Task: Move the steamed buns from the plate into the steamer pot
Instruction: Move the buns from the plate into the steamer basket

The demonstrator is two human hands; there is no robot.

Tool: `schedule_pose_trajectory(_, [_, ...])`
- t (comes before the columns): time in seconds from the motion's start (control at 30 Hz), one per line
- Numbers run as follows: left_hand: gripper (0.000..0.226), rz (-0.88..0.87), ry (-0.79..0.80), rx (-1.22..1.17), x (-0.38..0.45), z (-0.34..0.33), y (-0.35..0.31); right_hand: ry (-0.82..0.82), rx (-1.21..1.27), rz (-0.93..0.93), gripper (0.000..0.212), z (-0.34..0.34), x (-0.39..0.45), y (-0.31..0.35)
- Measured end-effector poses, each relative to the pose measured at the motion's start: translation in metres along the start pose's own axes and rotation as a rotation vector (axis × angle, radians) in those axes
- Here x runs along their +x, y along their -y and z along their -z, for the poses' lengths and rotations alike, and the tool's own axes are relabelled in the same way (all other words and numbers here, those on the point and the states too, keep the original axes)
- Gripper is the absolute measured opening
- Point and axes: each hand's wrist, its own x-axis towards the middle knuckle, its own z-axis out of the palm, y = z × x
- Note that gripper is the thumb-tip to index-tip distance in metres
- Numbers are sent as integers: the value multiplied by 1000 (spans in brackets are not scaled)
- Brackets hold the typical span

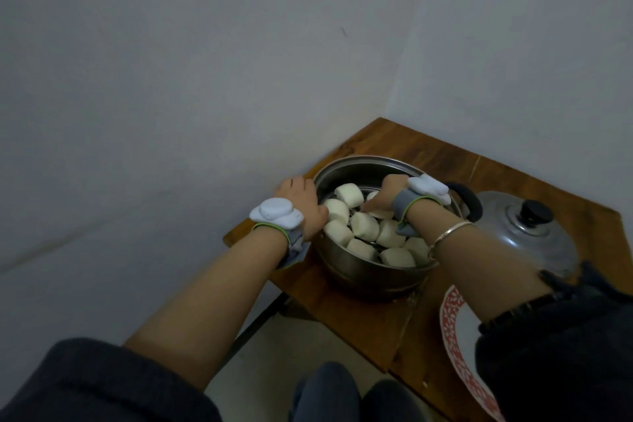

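A round steel steamer pot point(363, 276) stands on the wooden table, holding several white steamed buns point(363, 226) packed side by side. My left hand point(301, 202) rests on the pot's left rim, fingers curled over its edge or handle. My right hand point(385, 197) reaches down inside the pot, its fingers closed around a bun point(378, 214) among the others near the middle. The red-and-white patterned plate point(452, 329) lies at the lower right, mostly hidden by my right sleeve; no bun shows on its visible part.
The pot's metal lid point(534, 233) with a black knob lies on the table to the right of the pot. The small wooden table point(428, 151) stands in a corner between two pale walls. My knees show at the bottom.
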Motion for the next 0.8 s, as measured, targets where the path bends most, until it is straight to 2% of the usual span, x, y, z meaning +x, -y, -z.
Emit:
schedule_pose_trajectory(0.1, [43,-1,1,-18,0,-1,1,22,-33,-25,50,-4,6,3])
schedule_pose_trajectory(0.23, [42,-2,-7,-37,-2,-2,2,-6,-59,11,38,-11,8,1])
schedule_pose_trajectory(0.43, [42,-1,7,-68,-2,1,2,-5,-56,11,49,-14,8,2])
schedule_pose_trajectory(0.7, [43,-5,49,-10,-3,4,-3,12,-53,76,35,8,-7,-13])
schedule_pose_trajectory(0.8, [44,35,99,15,-2,6,-3,-39,-84,127,39,17,-19,-20])
